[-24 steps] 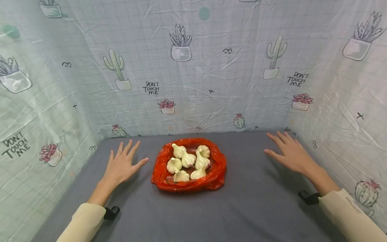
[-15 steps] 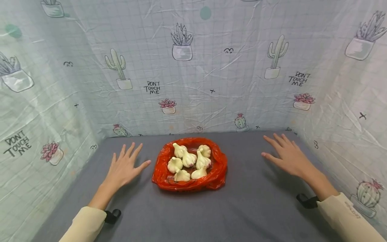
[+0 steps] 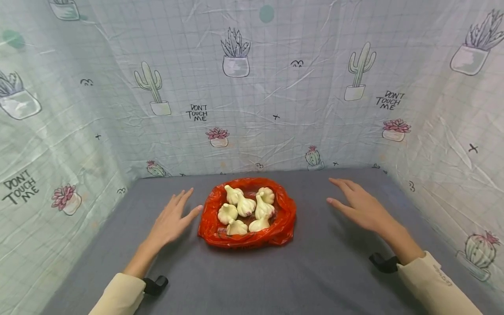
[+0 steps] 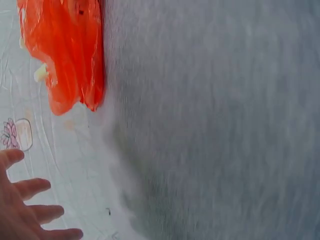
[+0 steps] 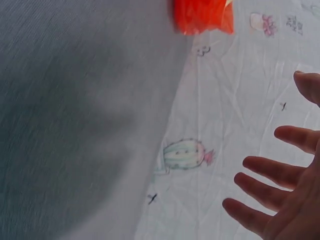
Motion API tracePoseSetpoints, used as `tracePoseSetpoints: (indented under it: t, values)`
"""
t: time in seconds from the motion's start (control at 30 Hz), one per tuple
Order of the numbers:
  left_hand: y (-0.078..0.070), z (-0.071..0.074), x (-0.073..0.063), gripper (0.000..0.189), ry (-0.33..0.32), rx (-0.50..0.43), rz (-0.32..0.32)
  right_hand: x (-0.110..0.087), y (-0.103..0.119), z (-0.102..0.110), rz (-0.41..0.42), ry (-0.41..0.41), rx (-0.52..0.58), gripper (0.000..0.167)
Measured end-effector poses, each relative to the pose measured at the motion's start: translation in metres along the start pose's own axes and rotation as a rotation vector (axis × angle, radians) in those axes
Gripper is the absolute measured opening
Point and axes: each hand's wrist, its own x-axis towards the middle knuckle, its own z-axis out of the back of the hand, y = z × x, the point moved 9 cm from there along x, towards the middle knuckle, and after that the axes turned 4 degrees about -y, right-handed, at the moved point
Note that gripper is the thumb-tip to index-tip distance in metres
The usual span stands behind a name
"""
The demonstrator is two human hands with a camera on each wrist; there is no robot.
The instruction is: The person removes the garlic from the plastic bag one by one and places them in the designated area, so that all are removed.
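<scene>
A red plastic bag [image 3: 208, 236] sits on the grey table with its rim rolled down, and several garlic bulbs [image 3: 246, 206] lie inside it. My left hand [image 3: 171, 221] is just left of the bag, fingers extended and thumb pointing at its left side. To the right, farther off, my right hand [image 3: 360, 208] hovers with straight fingers, holding nothing. In the left wrist view the bag [image 4: 75, 55] shows above the spread fingers of the left hand [image 4: 25, 205]. The right wrist view has a corner of the bag [image 5: 204, 17] at the top and the right hand [image 5: 290, 175] spread.
The grey tabletop [image 3: 252, 280] runs under both arms. A pale curtain [image 3: 271, 87] printed with potted cacti stands behind the table and along both sides. Black straps [image 3: 155, 285] circle both wrists below the cream sleeves [image 3: 122, 293].
Both hands have moved inward toward the bag, the left one to the right and the right one to the left. The bag and garlic have stayed in place.
</scene>
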Motion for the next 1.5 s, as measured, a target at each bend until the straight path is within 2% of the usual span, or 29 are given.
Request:
tracePoseSetpoints:
  t: [0.23,0.4,0.57,0.77,1.03,1.17,1.3,1.4,1.5]
  values:
    - [-0.007,-0.006,0.0,0.081,-0.01,-0.085,0.01,0.013,0.022,-0.011,0.032,-0.012,0.07,0.066]
    - [-0.014,-0.011,0.006,0.078,-0.021,-0.217,0.007,0.022,0.038,-0.022,0.058,-0.026,0.11,0.066]
    - [-0.017,-0.022,0.01,0.07,0.008,-0.328,0.065,0.032,0.053,-0.032,0.087,-0.04,0.176,0.065]
    - [-0.012,-0.039,0.014,0.063,0.051,-0.477,0.161,0.042,0.071,-0.043,0.124,-0.036,0.289,0.057]
    - [-0.016,-0.052,0.023,0.054,0.066,-0.666,0.169,0.058,0.093,-0.054,0.178,-0.013,0.401,0.046]
    - [-0.018,-0.057,0.026,0.053,0.075,-0.72,0.172,0.066,0.103,-0.062,0.214,-0.013,0.423,0.041]
    - [-0.018,-0.062,0.027,0.054,0.094,-0.777,0.185,0.074,0.111,-0.069,0.203,0.014,0.441,0.038]
    - [-0.017,-0.066,0.026,0.054,0.118,-0.799,0.184,0.078,0.116,-0.075,0.184,0.041,0.442,0.036]
    - [-0.018,-0.067,0.025,0.054,0.133,-0.784,0.16,0.081,0.122,-0.08,0.184,0.068,0.416,0.036]
